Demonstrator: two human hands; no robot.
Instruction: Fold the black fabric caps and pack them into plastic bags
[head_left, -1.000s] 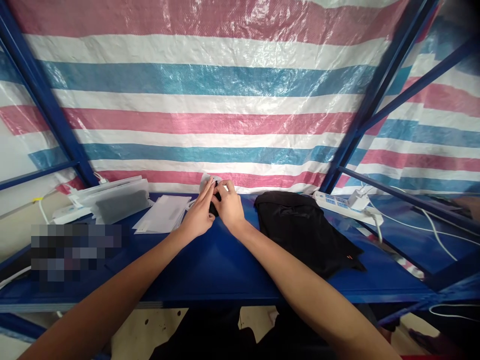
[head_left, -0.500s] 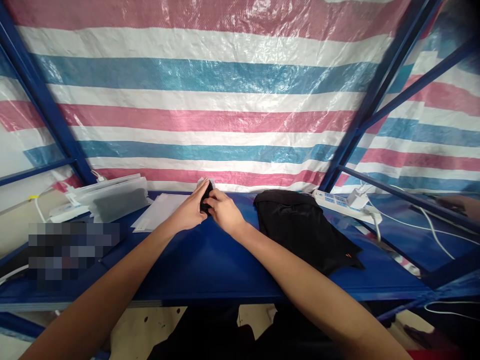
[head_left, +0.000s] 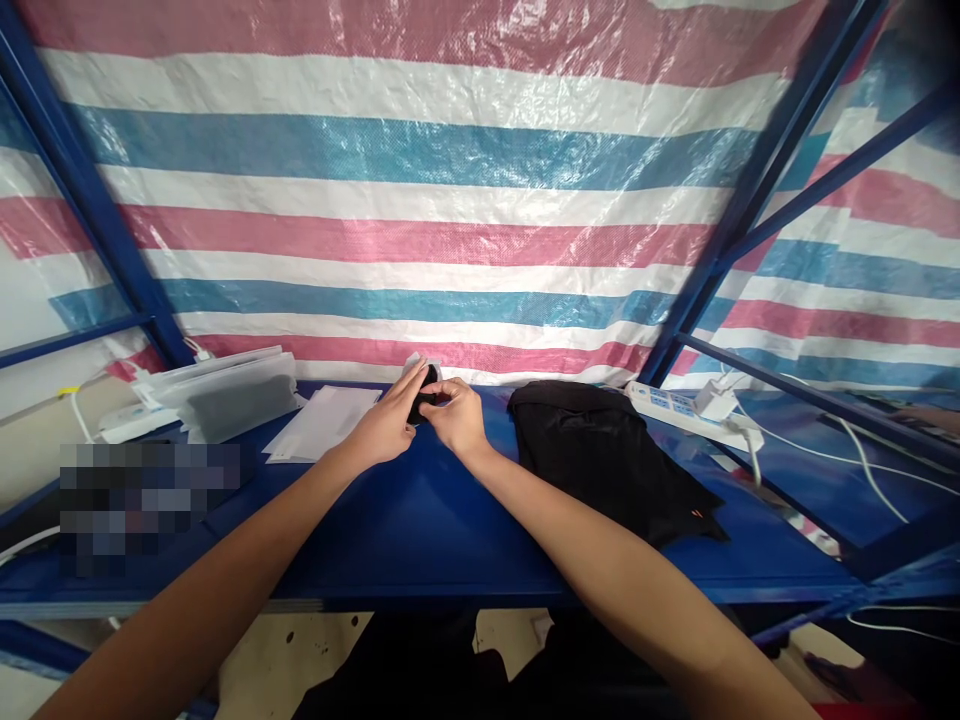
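Over the back part of the blue table, both hands meet around a small black object [head_left: 424, 400] whose kind I cannot make out. My left hand [head_left: 384, 422] holds it from the left, fingers extended along its side and the thumb near its lower end. From the right, my right hand [head_left: 459, 418] pinches at the front of it with thumb and fingertips. A pale, partly see-through piece [head_left: 412, 361] shows behind the fingertips; whether it is joined to the black object is hidden.
The blue tabletop [head_left: 435, 520] bears white sheets [head_left: 319, 425], upright translucent sleeves [head_left: 244, 400], a black cloth item [head_left: 592, 460] to the right and a power strip [head_left: 675, 405] with plugs. A blurred-out patch covers the left. Behind hangs a striped tarp [head_left: 450, 240] between blue posts.
Both hands have shifted slightly right with the black object. It now turns more of its dark face toward me, and the right fingers lie higher on it.
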